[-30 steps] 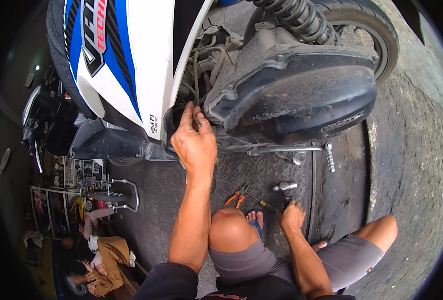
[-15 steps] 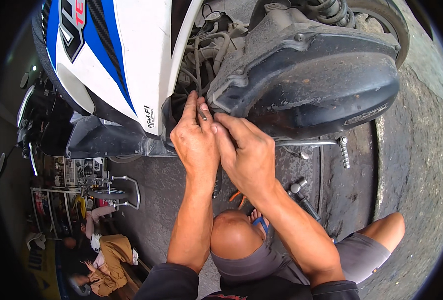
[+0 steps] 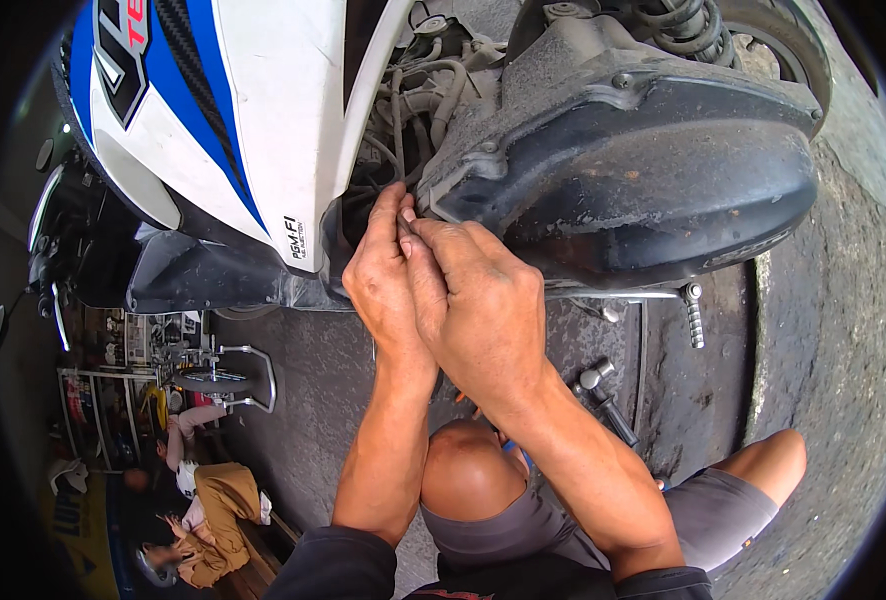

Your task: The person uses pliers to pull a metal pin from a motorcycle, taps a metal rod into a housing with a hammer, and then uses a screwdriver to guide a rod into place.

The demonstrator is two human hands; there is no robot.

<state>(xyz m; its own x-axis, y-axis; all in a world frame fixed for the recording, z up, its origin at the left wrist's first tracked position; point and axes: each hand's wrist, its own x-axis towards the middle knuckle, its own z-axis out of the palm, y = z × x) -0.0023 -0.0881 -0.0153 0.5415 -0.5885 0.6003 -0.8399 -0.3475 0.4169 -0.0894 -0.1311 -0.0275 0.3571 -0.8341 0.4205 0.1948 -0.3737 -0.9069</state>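
Note:
A scooter with a white and blue body panel stands in front of me. Its dusty dark engine-side cover lies to the right. At the gap between panel and cover, my left hand is closed, fingers pointing up toward the hoses. A short grey rod-like piece shows between its fingertips, mostly covered. My right hand presses against the left one, thumb and forefinger pinched at that same piece. What the fingertips touch inside the gap is hidden.
A kick lever sticks out below the cover. A hammer-like tool with a dark handle lies on the floor beside my right forearm. My bent knee is under my wrists. At far left are another person and a wheeled frame.
My right hand has moved up and left, its fingertips now over the small rod-like piece. The left hand stays nearly in place. The orange-handled tool below is now mostly hidden.

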